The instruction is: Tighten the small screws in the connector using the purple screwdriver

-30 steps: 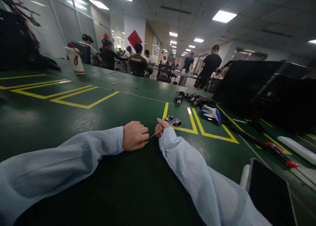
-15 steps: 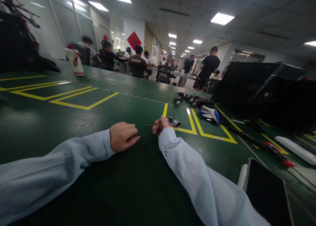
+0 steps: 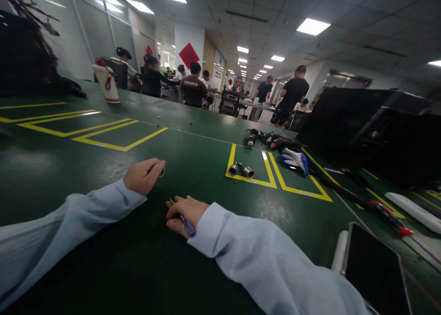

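Observation:
My left hand (image 3: pixel 144 175) is closed above the green table, its fingertips pinching a small round part (image 3: pixel 162 171) with a shiny curved edge. Most of that part is hidden by the fingers. Lower and to the right, my right hand (image 3: pixel 186 213) grips a screwdriver with a purple translucent handle (image 3: pixel 188 227). The handle lies under the palm, and a bit of thin shaft shows by the fingertips. Two short metal cylinders (image 3: pixel 241 170) lie inside a yellow taped box, apart from both hands.
Beyond the cylinders lie dark cabled parts (image 3: pixel 263 138) and a blue-and-white glove (image 3: pixel 294 161). A red-and-black tool (image 3: pixel 389 216) and a dark-screened tablet (image 3: pixel 375 269) are at right. A paper cup (image 3: pixel 107 84) stands far left. Several people sit or stand in the background.
My right hand has come left and nearer with the screwdriver, away from the metal cylinders, which now show fully. My left hand has shifted left and slightly farther out, turning its fingertips up.

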### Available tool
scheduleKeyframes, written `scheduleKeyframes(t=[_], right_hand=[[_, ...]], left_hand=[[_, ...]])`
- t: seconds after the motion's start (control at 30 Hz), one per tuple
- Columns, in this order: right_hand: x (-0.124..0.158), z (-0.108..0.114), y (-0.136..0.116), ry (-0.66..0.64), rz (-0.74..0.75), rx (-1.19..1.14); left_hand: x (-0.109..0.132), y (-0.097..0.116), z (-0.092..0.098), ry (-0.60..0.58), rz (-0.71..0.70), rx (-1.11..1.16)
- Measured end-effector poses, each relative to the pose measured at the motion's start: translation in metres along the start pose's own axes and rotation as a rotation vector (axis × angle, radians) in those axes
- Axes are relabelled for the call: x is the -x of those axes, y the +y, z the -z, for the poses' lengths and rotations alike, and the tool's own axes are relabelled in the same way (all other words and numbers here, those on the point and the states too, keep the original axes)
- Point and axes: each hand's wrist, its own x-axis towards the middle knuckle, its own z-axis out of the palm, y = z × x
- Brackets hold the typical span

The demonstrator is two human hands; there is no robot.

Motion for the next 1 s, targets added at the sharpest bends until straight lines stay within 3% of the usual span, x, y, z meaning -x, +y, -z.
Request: scheduleKeyframes(t=[0.17, 0.27, 0.43, 0.53, 0.6, 0.63, 0.7, 0.73, 0.87, 1.0], right_hand=[[0.001, -0.011, -0.029, -0.131, 0.146, 0.143], [0.006, -0.020, -0.038, -0.108, 0.176, 0.151], [0.014, -0.020, -0.039, 0.101, 0.128, -0.043], [0.015, -0.011, -0.029, 0.437, 0.055, -0.448], [0.013, -0.005, -0.017, 0.636, -0.103, -0.758], [0.012, -0.001, -0.011, 0.667, -0.194, -0.890], [0.010, 0.006, 0.002, 0.638, -0.379, -1.033], [0.008, 0.009, 0.007, 0.648, -0.404, -1.074], [0.002, 0.011, 0.019, 0.617, -0.346, -1.203], [0.000, 0.001, 0.015, 0.483, -0.298, -1.223]], left_hand=[[-0.005, -0.006, -0.003, -0.035, 0.043, 0.009], [-0.006, -0.007, -0.005, -0.057, 0.047, 0.013], [-0.005, -0.008, -0.008, -0.079, 0.074, 0.002], [-0.003, -0.009, -0.012, -0.018, 0.075, -0.007], [-0.003, -0.011, -0.014, -0.021, 0.034, -0.010], [-0.003, -0.011, -0.014, -0.033, 0.010, -0.013], [-0.004, -0.013, -0.016, -0.052, -0.030, -0.020], [-0.005, -0.013, -0.016, -0.057, -0.051, -0.020], [-0.005, -0.015, -0.016, -0.053, -0.182, -0.053], [0.001, -0.009, -0.014, -0.044, -0.257, -0.054]])
